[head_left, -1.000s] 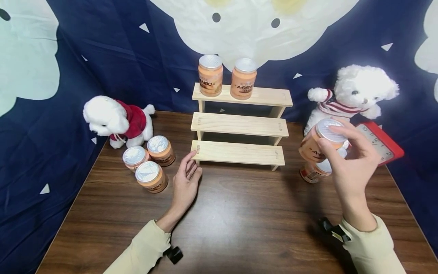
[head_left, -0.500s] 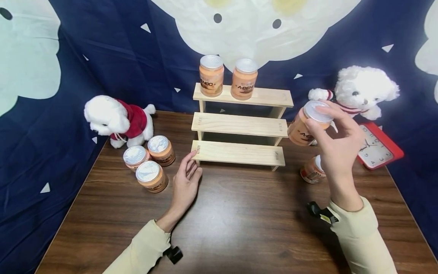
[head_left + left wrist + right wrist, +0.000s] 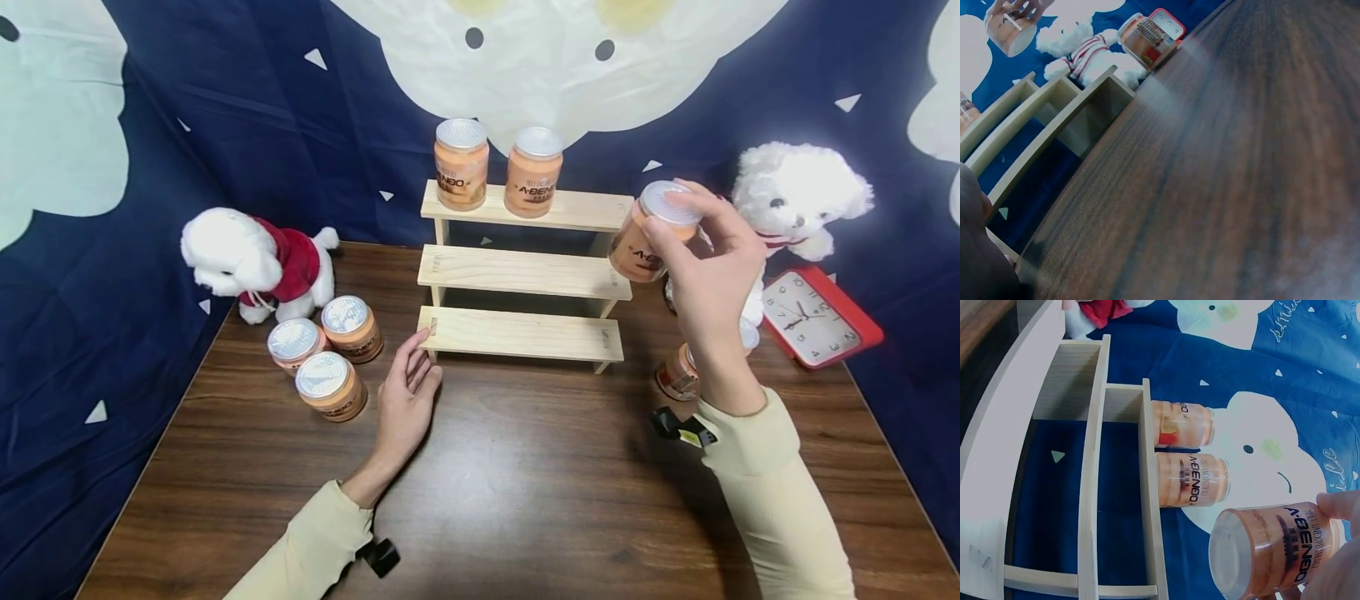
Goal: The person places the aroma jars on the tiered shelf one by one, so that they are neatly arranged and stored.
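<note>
The right hand point(image 3: 708, 275) pinches an orange jar point(image 3: 645, 233) by its silver lid, up in the air at 3 o'clock of the wooden step shelf point(image 3: 525, 275), near the top step. The jar looks hard, smooth and a bit slippery, so holding round the lid rim seems safest. The left hand point(image 3: 405, 400) lies loose and holds nothing, on the worktop point(image 3: 525, 483), fingertips touching the bottom step.

Backdrop: dark blue cloth point(image 3: 247, 125) with large white cartoon shapes and small white triangles, hung behind and along both sides.
Counter: dark brown wood grain point(image 3: 510, 483), with a soft sheen from overhead light.
</note>
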Demonstrator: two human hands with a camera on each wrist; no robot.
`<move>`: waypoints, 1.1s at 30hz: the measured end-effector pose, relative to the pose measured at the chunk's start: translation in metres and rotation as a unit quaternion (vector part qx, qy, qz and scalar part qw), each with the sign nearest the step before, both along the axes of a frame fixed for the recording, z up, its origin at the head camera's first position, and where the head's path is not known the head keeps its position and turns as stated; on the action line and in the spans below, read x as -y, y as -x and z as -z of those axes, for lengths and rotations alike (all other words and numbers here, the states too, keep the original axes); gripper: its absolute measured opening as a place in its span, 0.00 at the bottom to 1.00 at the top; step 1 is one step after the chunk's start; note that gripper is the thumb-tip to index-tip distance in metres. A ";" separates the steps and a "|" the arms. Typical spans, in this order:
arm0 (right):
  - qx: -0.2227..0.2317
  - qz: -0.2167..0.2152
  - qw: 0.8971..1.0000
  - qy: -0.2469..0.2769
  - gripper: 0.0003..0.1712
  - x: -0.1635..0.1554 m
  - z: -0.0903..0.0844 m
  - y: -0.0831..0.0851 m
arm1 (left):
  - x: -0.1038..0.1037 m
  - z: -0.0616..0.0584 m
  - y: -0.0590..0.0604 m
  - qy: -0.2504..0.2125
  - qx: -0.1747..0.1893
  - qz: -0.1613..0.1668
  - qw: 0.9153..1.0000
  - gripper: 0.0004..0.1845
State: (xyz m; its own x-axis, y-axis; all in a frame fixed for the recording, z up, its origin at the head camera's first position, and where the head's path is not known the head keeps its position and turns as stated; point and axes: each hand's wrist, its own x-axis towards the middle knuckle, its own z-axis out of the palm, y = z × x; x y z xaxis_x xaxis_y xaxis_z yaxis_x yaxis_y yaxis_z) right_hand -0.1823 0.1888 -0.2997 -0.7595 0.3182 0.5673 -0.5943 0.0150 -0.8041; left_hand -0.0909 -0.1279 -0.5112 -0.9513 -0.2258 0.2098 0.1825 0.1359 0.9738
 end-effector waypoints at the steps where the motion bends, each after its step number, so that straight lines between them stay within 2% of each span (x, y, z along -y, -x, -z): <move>1: -0.003 -0.004 1.000 0.001 0.17 0.001 0.000 0.003 | 0.001 0.003 0.001 0.003 0.002 -0.001 1.000 0.29; 4: -0.021 -0.022 1.000 -0.002 0.16 0.003 0.001 0.013 | 0.002 0.004 0.001 0.002 0.003 0.001 1.000 0.29; 7: -0.029 -0.034 0.999 -0.017 0.16 0.005 0.003 0.022 | 0.000 -0.003 -0.001 0.002 0.004 -0.001 1.000 0.29; 12: -0.010 -0.020 0.999 -0.029 0.14 0.007 0.006 0.033 | -0.005 -0.019 -0.006 -0.007 0.026 0.002 1.000 0.30; 17: -0.017 -0.013 0.999 -0.024 0.14 0.009 0.008 0.047 | -0.006 -0.022 -0.006 -0.012 0.035 0.002 0.999 0.30; 18: -0.024 -0.014 0.999 -0.025 0.14 0.009 0.009 0.050 | -0.005 -0.021 -0.006 -0.012 0.032 0.003 0.999 0.30; 23: -0.041 -0.033 0.999 -0.001 0.13 0.016 0.015 0.064 | 0.002 0.005 0.002 -0.001 0.022 -0.001 1.000 0.30; 25: -0.037 -0.036 0.999 0.007 0.13 0.018 0.017 0.069 | 0.003 0.008 0.003 0.002 0.014 -0.004 1.000 0.30; 29: -0.033 -0.032 0.999 0.010 0.13 0.020 0.020 0.074 | -0.003 -0.009 -0.004 0.006 0.002 -0.005 1.000 0.29; 32: -0.038 -0.030 0.999 0.008 0.14 0.022 0.021 0.079 | -0.003 -0.009 -0.003 0.006 -0.003 -0.006 1.000 0.29; 33: -0.040 -0.030 0.999 0.007 0.14 0.022 0.021 0.080 | -0.001 -0.004 -0.001 0.008 -0.006 -0.005 1.000 0.29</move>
